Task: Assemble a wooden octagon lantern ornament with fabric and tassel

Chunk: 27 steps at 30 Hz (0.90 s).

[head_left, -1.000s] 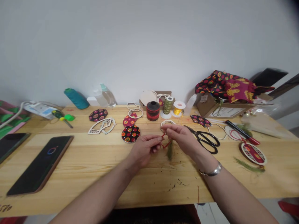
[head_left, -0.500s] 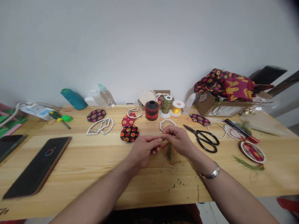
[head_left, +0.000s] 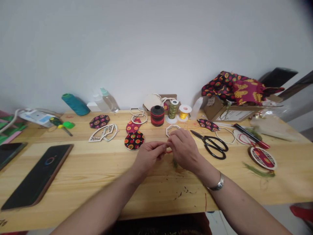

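Note:
My left hand (head_left: 149, 156) and my right hand (head_left: 184, 150) meet above the middle of the wooden table (head_left: 97, 176). Both pinch a thin red cord (head_left: 169, 151) between fingertips. A small green tassel (head_left: 175, 163) hangs from the cord, mostly hidden under my right hand. A round fabric-covered disc (head_left: 134, 140) with red and orange dots lies just left of my left hand. A white cut-out octagon frame (head_left: 171, 130) lies just beyond my right hand. Black scissors (head_left: 212, 146) rest to the right of it.
Thread spools, black-red (head_left: 156, 116), olive (head_left: 173, 109) and yellow (head_left: 184, 112), stand at the back. A phone (head_left: 37, 174) lies at left. A cardboard box (head_left: 230, 112) with patterned cloth sits back right. A finished round ornament (head_left: 262, 157) lies at right. A teal spool (head_left: 75, 104) and bottles (head_left: 106, 101) are back left.
My right hand has turned over and come down on the cord, now covering most of the red loop and green tassel. My left hand keeps its pinch. The view has shifted slightly.

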Each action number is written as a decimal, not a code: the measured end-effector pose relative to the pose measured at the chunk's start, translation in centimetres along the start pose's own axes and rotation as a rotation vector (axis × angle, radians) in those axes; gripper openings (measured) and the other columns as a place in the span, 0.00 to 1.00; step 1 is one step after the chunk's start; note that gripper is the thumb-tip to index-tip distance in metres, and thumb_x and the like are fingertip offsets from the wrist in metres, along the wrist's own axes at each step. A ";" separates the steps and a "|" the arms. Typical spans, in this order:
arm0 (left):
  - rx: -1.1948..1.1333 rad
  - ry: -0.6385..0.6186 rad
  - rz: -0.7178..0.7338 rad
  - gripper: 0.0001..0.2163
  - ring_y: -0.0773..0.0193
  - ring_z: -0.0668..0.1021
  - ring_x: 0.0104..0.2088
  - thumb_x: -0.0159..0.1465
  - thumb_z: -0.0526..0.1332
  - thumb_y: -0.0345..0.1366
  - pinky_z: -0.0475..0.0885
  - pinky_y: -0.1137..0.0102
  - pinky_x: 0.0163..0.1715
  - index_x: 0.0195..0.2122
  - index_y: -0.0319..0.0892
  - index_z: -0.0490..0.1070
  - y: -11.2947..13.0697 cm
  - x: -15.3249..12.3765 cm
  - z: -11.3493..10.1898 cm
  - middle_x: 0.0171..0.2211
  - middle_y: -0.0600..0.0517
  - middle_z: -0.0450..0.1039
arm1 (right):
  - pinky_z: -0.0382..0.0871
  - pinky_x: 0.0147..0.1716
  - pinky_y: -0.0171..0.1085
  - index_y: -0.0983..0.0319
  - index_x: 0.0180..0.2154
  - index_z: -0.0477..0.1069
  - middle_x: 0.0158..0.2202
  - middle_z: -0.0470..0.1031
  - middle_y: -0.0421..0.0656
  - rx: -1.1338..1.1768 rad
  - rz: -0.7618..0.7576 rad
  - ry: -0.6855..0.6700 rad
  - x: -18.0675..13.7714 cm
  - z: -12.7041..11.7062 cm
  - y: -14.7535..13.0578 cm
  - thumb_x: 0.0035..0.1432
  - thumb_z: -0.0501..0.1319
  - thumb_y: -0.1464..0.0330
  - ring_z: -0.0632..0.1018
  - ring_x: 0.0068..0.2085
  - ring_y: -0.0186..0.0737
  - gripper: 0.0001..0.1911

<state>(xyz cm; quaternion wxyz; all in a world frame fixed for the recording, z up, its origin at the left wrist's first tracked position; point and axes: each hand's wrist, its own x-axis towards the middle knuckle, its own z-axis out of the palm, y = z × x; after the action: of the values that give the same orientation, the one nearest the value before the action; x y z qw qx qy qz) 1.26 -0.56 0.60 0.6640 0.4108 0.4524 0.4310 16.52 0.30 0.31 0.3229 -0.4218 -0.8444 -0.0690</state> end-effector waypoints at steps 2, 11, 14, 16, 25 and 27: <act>-0.095 -0.011 -0.052 0.11 0.74 0.62 0.18 0.46 0.70 0.39 0.52 0.75 0.18 0.27 0.36 0.80 0.0 0.1 0.0 0.15 0.55 0.64 | 0.59 0.36 0.41 0.62 0.29 0.66 0.32 0.70 0.46 -0.043 -0.025 -0.007 0.0 0.0 0.0 0.63 0.50 0.73 0.66 0.36 0.42 0.10; -0.168 -0.050 -0.113 0.10 0.76 0.64 0.17 0.43 0.71 0.35 0.51 0.77 0.17 0.23 0.33 0.77 0.4 0.6 -0.2 0.16 0.53 0.66 | 0.56 0.34 0.41 0.63 0.29 0.66 0.31 0.69 0.46 -0.144 -0.062 -0.031 0.1 0.4 0.1 0.61 0.52 0.74 0.63 0.34 0.43 0.08; -0.155 -0.055 -0.098 0.10 0.76 0.64 0.18 0.44 0.71 0.36 0.52 0.77 0.17 0.25 0.34 0.78 0.3 0.7 -0.5 0.17 0.53 0.67 | 0.56 0.34 0.41 0.63 0.29 0.66 0.31 0.69 0.46 -0.144 -0.046 -0.013 0.2 0.8 0.0 0.61 0.51 0.74 0.63 0.34 0.43 0.09; -0.157 -0.060 -0.089 0.10 0.76 0.64 0.18 0.45 0.71 0.36 0.53 0.77 0.17 0.25 0.34 0.78 0.2 0.7 -0.6 0.17 0.53 0.67 | 0.57 0.34 0.41 0.62 0.29 0.66 0.31 0.69 0.46 -0.126 -0.040 0.021 0.3 0.9 0.0 0.61 0.50 0.74 0.64 0.34 0.43 0.10; -0.250 0.029 -0.092 0.11 0.76 0.65 0.16 0.41 0.72 0.35 0.52 0.78 0.16 0.22 0.33 0.76 0.3 0.8 -0.7 0.17 0.53 0.68 | 0.58 0.34 0.40 0.60 0.29 0.62 0.29 0.68 0.46 -0.134 0.132 0.311 0.6 -0.9 2.0 0.63 0.50 0.72 0.66 0.34 0.43 0.10; -0.270 0.026 -0.097 0.11 0.77 0.64 0.16 0.41 0.72 0.34 0.51 0.78 0.16 0.23 0.33 0.76 0.5 0.8 -0.8 0.17 0.53 0.67 | 0.57 0.33 0.40 0.60 0.27 0.61 0.28 0.68 0.46 -0.155 0.112 0.320 0.7 -1.1 2.1 0.63 0.50 0.72 0.66 0.33 0.43 0.10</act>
<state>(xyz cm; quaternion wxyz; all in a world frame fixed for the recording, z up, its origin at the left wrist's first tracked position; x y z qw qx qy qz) 0.61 0.47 0.62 0.7273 0.2899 0.4182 0.4604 18.37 1.68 1.23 0.4229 -0.4756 -0.7496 -0.1818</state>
